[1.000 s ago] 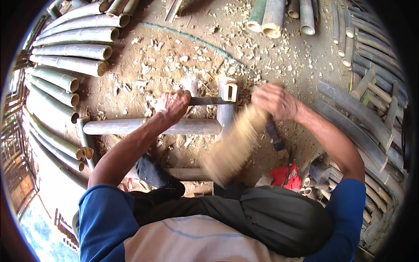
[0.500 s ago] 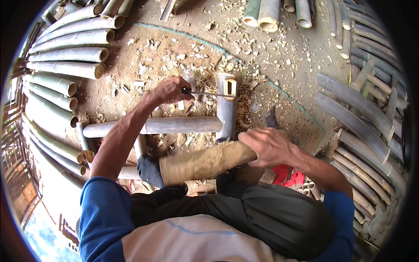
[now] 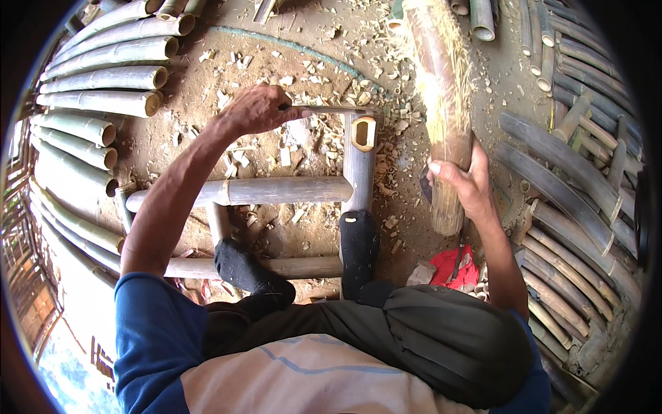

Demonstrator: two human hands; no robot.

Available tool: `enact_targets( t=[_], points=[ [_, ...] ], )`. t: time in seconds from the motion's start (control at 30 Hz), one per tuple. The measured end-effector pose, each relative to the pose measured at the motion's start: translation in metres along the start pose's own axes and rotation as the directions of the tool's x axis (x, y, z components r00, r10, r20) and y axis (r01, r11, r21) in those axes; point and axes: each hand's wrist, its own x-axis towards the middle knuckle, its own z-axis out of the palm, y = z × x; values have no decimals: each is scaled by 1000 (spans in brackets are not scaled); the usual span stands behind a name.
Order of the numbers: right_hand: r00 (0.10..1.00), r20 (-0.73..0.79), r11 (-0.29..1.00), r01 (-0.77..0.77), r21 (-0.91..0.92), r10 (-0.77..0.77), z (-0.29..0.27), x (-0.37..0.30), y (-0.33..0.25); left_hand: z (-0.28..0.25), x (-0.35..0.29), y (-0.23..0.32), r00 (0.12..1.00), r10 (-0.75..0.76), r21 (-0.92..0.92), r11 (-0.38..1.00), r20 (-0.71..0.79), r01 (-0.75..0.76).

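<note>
My left hand [image 3: 256,109] is closed around the handle of a knife [image 3: 339,110]. Its narrow blade reaches right, across the far end of a bamboo post [image 3: 358,169], just beyond a cut hole with pale edges. Whether the blade touches the post I cannot tell. A thick wooden mallet [image 3: 441,83] with a frayed, fibrous head is gripped near its narrow end by my right hand [image 3: 465,183]. It points away from me, to the right of the post. A horizontal bamboo rail [image 3: 276,191] meets the post from the left.
My feet in black socks [image 3: 359,248] rest by the bamboo frame, one on the post. Wood chips [image 3: 286,157] litter the ground. Bamboo poles [image 3: 103,78] line the left, with more bamboo lengths [image 3: 562,165] piled right. A red cloth [image 3: 455,268] lies near my right knee.
My right hand has swung the mallet from low across my lap up and away to the right. The knife in my left hand has moved farther away, from across the hole to beyond it.
</note>
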Motion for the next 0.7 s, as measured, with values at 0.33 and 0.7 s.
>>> enact_targets(
  t=[0.33,0.7],
  points=[
    [989,-4,977,147,-153,-150,28,8,-1,10,-10,-4,995,-103,104,989,3,102],
    [975,105,914,222,-339,-198,36,48,-57,14,-10,-13,974,-206,119,974,92,195]
  ],
)
